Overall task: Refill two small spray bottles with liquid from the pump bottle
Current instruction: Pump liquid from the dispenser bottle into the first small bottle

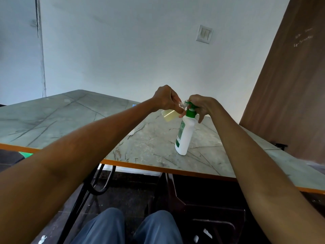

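Observation:
A white pump bottle (184, 136) with a green label and green pump head stands on the marble-patterned table (70, 117). My right hand (202, 105) rests on top of the green pump head, fingers curled over it. My left hand (166, 98) grips a small clear spray bottle (168, 115) holding pale yellow liquid, tilted, with its open neck up against the pump's nozzle. A second small bottle (131, 132) is mostly hidden behind my left forearm.
The table has an orange front edge (140, 165). A brown wooden panel (288, 95) stands at the right, a white wall with a switch plate (204, 34) behind. Chair and table legs and my knees (130, 228) show below the table.

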Action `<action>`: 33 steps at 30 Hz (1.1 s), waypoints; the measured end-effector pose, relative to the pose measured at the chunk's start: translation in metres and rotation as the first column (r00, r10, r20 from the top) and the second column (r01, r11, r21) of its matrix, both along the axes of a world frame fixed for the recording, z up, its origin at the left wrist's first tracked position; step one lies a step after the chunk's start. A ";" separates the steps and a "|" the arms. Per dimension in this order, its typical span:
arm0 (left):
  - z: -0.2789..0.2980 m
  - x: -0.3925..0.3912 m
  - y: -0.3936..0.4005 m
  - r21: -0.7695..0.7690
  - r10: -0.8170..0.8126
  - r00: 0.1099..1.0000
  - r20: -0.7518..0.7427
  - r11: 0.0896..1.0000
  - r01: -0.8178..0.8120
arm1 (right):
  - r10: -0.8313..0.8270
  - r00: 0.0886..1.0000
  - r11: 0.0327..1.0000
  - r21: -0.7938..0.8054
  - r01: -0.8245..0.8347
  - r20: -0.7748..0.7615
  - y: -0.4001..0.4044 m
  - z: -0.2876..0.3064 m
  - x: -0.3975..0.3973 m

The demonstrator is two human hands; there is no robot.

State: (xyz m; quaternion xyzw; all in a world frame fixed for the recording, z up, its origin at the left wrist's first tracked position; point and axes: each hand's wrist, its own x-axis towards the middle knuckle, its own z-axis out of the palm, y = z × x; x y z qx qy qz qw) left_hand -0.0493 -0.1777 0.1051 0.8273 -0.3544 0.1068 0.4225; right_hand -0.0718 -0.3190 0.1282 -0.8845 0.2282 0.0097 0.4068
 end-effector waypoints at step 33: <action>0.002 0.000 0.000 0.052 0.015 0.999 0.042 0.999 -0.017 | -0.046 0.998 0.996 -0.073 0.048 0.032 0.012 0.001 -0.013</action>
